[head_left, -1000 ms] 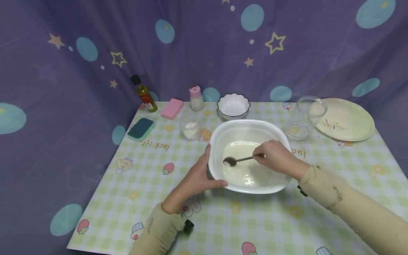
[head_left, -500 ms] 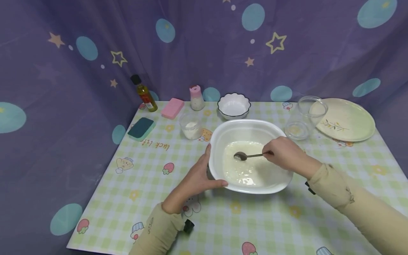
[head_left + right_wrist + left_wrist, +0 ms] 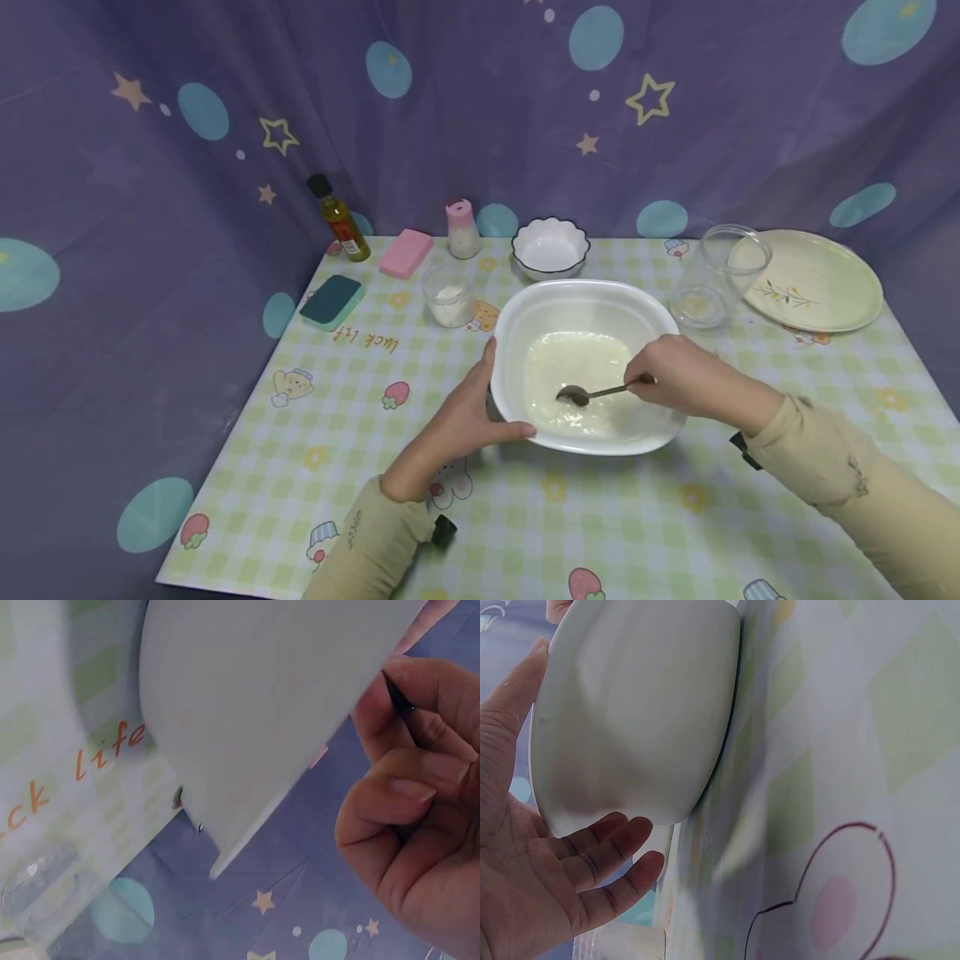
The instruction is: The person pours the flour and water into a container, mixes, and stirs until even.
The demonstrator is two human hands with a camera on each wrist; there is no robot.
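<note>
On table (image 3: 315, 433), spoon (image 3: 592, 392) lengthwise left-right in bowl (image 3: 517, 333), scoop left of pinching right hand (image 3: 678, 379); left hand (image 3: 457, 421) flat against bowl.

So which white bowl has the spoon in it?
The big plain bowl between the hands holds the spoon; the small wavy-edged bowl behind it has none.

We read orange lettering printed on the checked tablecloth (image 3: 337, 400) covering the surface. In the head view, near the teal sponge (image 3: 332, 300), the words appear upside down and read roughly "luck lif"; the last letters are unclear. In the right wrist view the same cloth shows "life" and, below it, "ck". The label on the oil bottle (image 3: 337, 219) is too small to read. We find no other legible text.
</note>
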